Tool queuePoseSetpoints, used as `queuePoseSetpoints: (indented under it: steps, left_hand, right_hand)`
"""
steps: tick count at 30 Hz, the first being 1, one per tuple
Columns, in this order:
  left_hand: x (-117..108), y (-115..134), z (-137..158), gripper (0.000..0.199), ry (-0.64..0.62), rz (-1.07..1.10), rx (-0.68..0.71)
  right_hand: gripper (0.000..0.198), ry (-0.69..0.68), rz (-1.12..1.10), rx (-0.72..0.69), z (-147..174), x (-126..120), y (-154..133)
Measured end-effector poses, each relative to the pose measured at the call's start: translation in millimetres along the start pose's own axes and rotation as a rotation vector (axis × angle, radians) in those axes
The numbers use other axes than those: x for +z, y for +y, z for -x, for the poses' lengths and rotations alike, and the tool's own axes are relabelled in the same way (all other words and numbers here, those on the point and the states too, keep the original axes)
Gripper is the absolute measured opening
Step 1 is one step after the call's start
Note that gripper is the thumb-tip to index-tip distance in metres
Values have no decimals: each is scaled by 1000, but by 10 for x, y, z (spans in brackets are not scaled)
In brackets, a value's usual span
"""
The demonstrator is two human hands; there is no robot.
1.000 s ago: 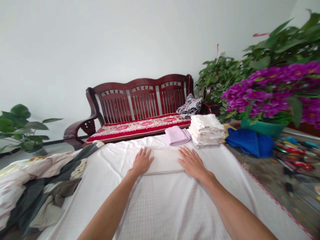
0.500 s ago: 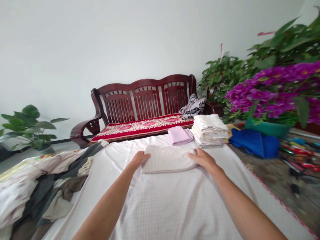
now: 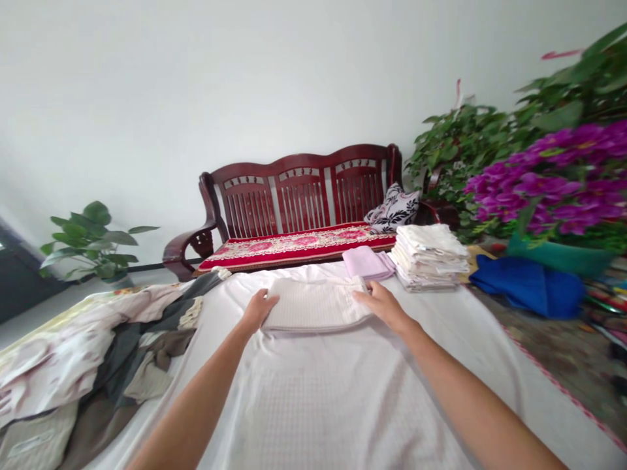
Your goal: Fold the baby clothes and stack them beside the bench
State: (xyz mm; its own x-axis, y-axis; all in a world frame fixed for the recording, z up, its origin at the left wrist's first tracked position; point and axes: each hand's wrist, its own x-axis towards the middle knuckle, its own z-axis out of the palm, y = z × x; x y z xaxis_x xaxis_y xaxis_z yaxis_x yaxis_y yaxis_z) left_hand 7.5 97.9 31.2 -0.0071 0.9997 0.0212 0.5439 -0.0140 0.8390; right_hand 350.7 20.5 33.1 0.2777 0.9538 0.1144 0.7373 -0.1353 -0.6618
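A folded cream ribbed garment (image 3: 313,305) lies low over the white cloth (image 3: 313,398) in front of me; which garment it is I cannot tell. My left hand (image 3: 258,309) pinches its left side, thumb on top and fingers beneath. On the opposite side my right hand (image 3: 385,304) grips the right edge the same way. Just beyond it sits a folded lilac cloth (image 3: 367,262). To the right of that stands a stack of folded white and cream clothes (image 3: 428,256).
Loose clothes (image 3: 93,352) are heaped at the left. A dark red wooden bench (image 3: 304,189) with a patterned cushion (image 3: 393,209) stands behind. At right are a blue cloth (image 3: 529,285), purple flowers (image 3: 553,176) and green plants (image 3: 465,140). A potted plant (image 3: 100,241) stands far left.
The view has swung a little left, so the background sits further right. Both hands still grip the folded garment, which has shifted slightly left and away from the stack.
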Motion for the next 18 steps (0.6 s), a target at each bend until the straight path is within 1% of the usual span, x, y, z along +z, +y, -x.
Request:
queuePoseSetpoints:
  steps: [1, 2, 3, 5, 6, 7, 8, 10, 12, 15, 18]
  left_hand:
    - [-48, -66, 23, 44, 8, 11, -31]
    - [-89, -127, 55, 50, 16, 23, -58]
    - [-128, -180, 95, 54, 23, 34, -76]
    - [-202, -259, 194, 53, 36, 56, -81]
    - [-238, -289, 250, 50, 40, 67, -62]
    - [-271, -316, 307, 47, 37, 77, -27]
    - [-299, -344, 364, 45, 28, 84, 20]
    - [-330, -411, 470, 40, 11, 78, 124]
    - [-326, -490, 559, 36, 33, 44, 198]
    - [-289, -591, 659, 35, 93, -28, 262]
    - [-263, -622, 733, 38, 55, -84, 330]
  right_hand:
    - [45, -19, 89, 25, 22, 52, -52]
    - [46, -9, 190, 39, 54, 92, -100]
    - [45, 35, 294, 28, 92, 119, -144]
    - [39, 174, 435, -81, 178, 145, -227]
    - [36, 223, 461, -161, 223, 151, -269]
    - [32, 239, 459, -249, 269, 159, -316]
    - [27, 223, 435, -342, 314, 176, -366]
    - [21, 131, 361, -521, 405, 244, -480]
    - [17, 22, 312, -647, 495, 361, -604]
    - [17, -78, 307, -748, 609, 583, -788]
    - [21, -99, 339, -816, 674, 778, -961]
